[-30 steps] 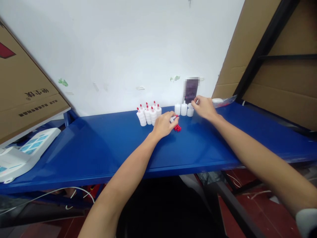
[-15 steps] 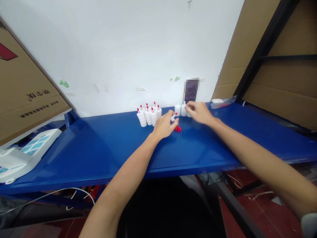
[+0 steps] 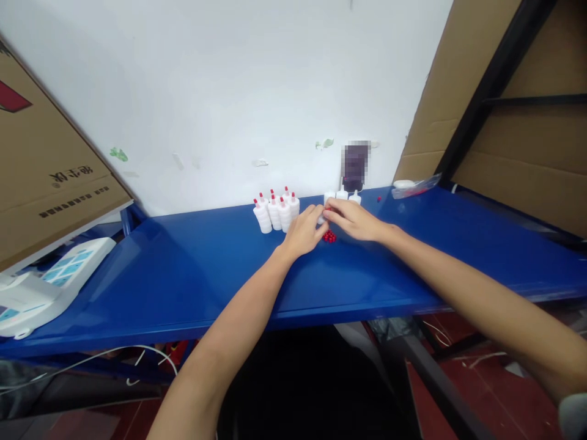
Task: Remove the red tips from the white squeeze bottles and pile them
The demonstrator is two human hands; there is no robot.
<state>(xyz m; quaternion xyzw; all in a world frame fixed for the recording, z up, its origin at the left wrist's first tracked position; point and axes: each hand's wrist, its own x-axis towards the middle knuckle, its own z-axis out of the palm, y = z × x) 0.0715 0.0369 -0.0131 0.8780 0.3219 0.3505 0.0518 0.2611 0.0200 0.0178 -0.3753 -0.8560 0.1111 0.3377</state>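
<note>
My left hand (image 3: 303, 232) rests on the blue table (image 3: 192, 275), fingers curled round a small white bottle (image 3: 322, 215) that mostly hides behind them. My right hand (image 3: 351, 219) has its fingers pinched together at that bottle's top, beside a little heap of red caps (image 3: 328, 236). To the left stands a cluster of several white bottles with red caps (image 3: 275, 211). Behind my hands stand uncapped white bottles (image 3: 342, 195).
A white weighing scale (image 3: 43, 287) lies at the table's left end under a cardboard box (image 3: 41, 159). A clear plastic bag (image 3: 415, 185) and a single red cap (image 3: 378, 198) lie at the back right. Cardboard sheets and a black rack (image 3: 495, 79) rise on the right.
My right hand has left the uncapped bottles at the back and come forward and left, meeting my left hand. My left hand has stayed over the red caps.
</note>
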